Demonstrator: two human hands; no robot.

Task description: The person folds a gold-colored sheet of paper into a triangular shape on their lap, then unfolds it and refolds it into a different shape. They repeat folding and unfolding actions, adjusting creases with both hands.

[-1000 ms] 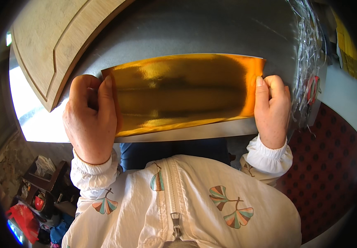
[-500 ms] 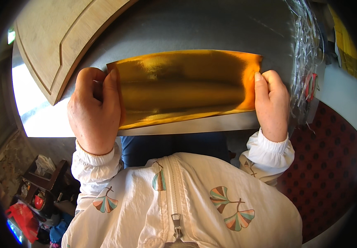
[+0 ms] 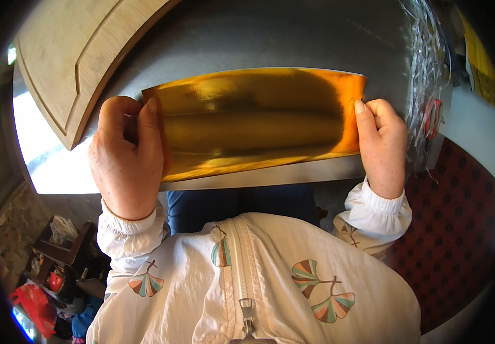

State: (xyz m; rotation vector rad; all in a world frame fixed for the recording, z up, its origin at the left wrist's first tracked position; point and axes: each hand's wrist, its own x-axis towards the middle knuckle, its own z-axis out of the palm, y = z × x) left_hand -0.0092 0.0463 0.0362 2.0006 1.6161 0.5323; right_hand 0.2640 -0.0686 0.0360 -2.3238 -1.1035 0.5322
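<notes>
A shiny gold foil sheet [image 3: 253, 123] stretches between my two hands over the near part of a grey metal tabletop [image 3: 293, 37]. My left hand [image 3: 126, 155] pinches its left end between thumb and curled fingers. At the opposite end my right hand [image 3: 382, 146] grips the edge the same way, thumb on top. The sheet is spread wide and slightly bowed, with dark reflections across its middle. My fingertips under both ends are hidden.
A pale wooden board [image 3: 81, 51] with a cut groove lies at the far left of the tabletop. Clear plastic strips [image 3: 422, 74] hang along the right edge, beside a small red object [image 3: 432, 117]. Dark red patterned matting [image 3: 448, 229] covers the floor at right. Cluttered shelving [image 3: 64, 252] stands lower left.
Both hands have moved slightly apart, my left hand leftward and my right hand a little rightward. The gold foil sheet looks drawn a bit flatter. Both pinches hold as before.
</notes>
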